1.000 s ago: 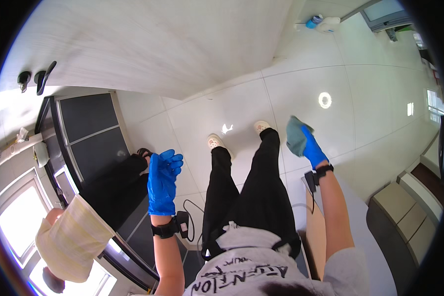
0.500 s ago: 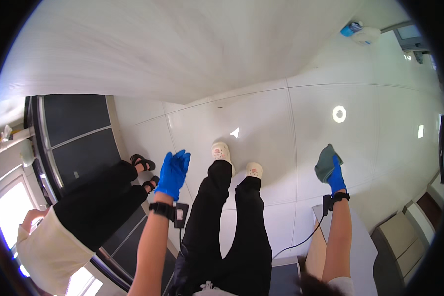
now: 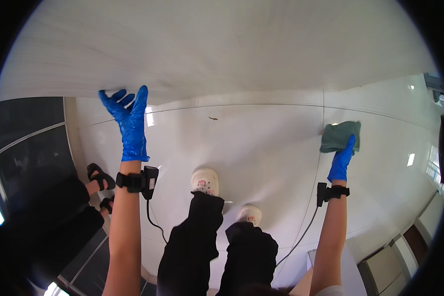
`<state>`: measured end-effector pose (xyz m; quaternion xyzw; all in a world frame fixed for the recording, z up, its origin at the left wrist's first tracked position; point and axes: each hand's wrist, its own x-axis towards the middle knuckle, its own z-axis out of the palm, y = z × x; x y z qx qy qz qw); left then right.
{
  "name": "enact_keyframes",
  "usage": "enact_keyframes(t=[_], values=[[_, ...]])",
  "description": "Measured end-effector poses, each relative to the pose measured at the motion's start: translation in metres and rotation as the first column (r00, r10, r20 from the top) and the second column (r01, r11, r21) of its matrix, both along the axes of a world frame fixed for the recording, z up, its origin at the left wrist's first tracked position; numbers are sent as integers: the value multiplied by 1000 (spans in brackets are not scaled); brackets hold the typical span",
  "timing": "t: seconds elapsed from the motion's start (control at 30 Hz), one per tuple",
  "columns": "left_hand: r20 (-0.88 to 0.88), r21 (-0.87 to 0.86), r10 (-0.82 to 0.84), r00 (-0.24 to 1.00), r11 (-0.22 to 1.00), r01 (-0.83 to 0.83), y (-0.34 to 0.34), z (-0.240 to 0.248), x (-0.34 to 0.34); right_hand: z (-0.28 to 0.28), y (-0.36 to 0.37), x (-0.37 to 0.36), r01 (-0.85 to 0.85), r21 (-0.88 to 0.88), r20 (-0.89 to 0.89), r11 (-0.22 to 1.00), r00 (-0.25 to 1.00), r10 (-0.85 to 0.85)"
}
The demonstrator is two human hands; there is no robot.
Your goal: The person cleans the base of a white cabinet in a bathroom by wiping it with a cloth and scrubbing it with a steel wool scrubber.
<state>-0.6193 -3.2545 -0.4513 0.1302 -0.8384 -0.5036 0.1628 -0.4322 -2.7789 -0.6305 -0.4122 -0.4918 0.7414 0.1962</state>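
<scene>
My left hand (image 3: 128, 123), in a blue glove, reaches forward with its fingers spread. Its fingertips are at the pale panel (image 3: 207, 54) that fills the upper part of the view; whether they touch it I cannot tell. Off to the right, my right hand (image 3: 344, 157), also gloved in blue, grips a folded grey-green cloth (image 3: 339, 135) above the floor. The thumb lies over the cloth while the other fingers are hidden beneath it. A black strap with a small box and cable sits on each wrist.
Glossy white floor tiles (image 3: 261, 148) spread around my pale clogs (image 3: 204, 181). A small dark scrap (image 3: 213, 118) lies on them. At the left, another person's sandaled foot (image 3: 101, 176) is beside dark cabinet fronts (image 3: 32, 143). A light-topped piece of furniture (image 3: 348, 271) stands lower right.
I have come closer to the pale panel. My left hand has moved forward and left, its fingers now spread. My right hand has carried the cloth slightly forward, and the cloth looks flatter.
</scene>
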Motion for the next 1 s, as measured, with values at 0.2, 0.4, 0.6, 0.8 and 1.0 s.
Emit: enact_keyframes(t=[0.2,0.4,0.6,0.8,1.0], values=[[-178,84,38,983,996,-23,-8,-12,-35,-103,14,-65,-204,811,147,549,978,147],[-212,-101,231,950,961,-256,-56,-5,-35,-53,-265,-89,-549,799,376,243,773,512],[-265,-40,175,948,981,-192,-50,-24,-57,-69,-434,-112,-508,861,233,-29,342,911],[-313,-16,-81,946,997,80,-67,-6,-31,-40,-285,-121,-526,822,399,-217,260,879],[-34,-300,-57,998,953,44,-84,14,-29,-28,-133,-96,-650,696,677,-306,452,581]])
